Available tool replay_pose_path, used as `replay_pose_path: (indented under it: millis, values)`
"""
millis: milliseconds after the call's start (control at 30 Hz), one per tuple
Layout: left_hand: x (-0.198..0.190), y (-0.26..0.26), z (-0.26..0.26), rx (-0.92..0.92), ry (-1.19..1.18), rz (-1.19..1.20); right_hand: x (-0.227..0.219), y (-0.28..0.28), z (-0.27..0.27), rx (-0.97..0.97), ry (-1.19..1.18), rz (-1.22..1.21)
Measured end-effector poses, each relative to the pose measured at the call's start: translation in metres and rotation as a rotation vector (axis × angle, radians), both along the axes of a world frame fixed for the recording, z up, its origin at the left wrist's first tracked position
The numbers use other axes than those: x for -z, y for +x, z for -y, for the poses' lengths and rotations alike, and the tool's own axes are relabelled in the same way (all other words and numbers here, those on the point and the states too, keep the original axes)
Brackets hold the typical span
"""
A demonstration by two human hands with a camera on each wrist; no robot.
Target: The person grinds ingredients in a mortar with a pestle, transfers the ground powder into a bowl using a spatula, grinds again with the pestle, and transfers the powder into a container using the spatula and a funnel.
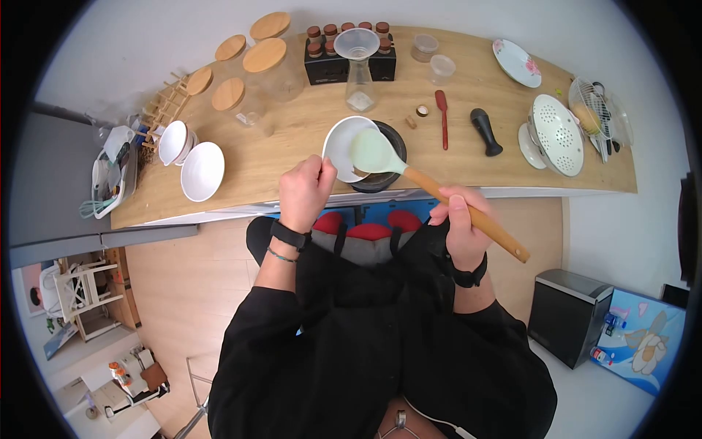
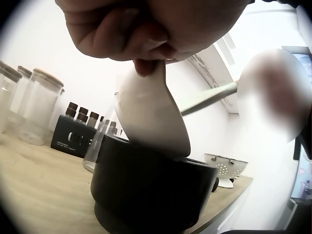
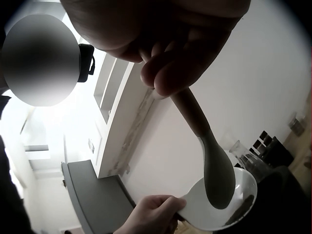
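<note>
My left hand [image 1: 303,194] pinches the rim of a white bowl [image 1: 338,143], which tips over the black mortar [image 2: 151,190] on the counter. In the left wrist view the bowl's lower edge overlaps the mortar's mouth. My right hand [image 1: 469,225] grips the wooden handle of a pale green silicone spoon [image 1: 374,152]. The spoon's head lies over the inside of the bowl. Dark bits [image 3: 241,212] show along the bowl's inner side in the right wrist view. Much of the mortar's inside is hidden behind bowl and spoon.
Behind the mortar stand a funnel in a glass bottle [image 1: 358,88] and a black spice-jar box [image 1: 318,71]. To the right lie a red spatula [image 1: 442,121], a black pestle [image 1: 485,133] and a white colander [image 1: 557,135]. White bowls [image 1: 202,172] and lidded jars [image 1: 281,77] stand left.
</note>
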State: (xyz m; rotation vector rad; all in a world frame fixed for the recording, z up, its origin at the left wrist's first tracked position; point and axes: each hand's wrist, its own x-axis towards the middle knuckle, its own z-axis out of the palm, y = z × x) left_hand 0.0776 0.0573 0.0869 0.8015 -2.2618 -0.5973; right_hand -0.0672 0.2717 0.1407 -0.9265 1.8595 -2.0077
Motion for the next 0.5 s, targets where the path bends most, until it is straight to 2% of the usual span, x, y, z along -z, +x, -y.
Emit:
replay_pose_path:
  millis: [133,200,300,500]
  values:
    - [-0.006,-0.005,-0.005,0.03,-0.046,0.004,-0.014,0.006,0.008,-0.058,0.011,0.063]
    - [-0.008,-0.006,-0.003,0.036,-0.081,0.003,-0.008,0.004,0.014,-0.043,0.103,-0.21]
    - [-0.004,-0.003,0.002,0.04,-0.147,0.014,-0.009,0.002,0.01,0.007,0.193,-0.266]
    - [0.009,-0.005,0.004,0.055,-0.303,0.029,-0.01,0.007,0.001,0.076,0.101,-0.256]
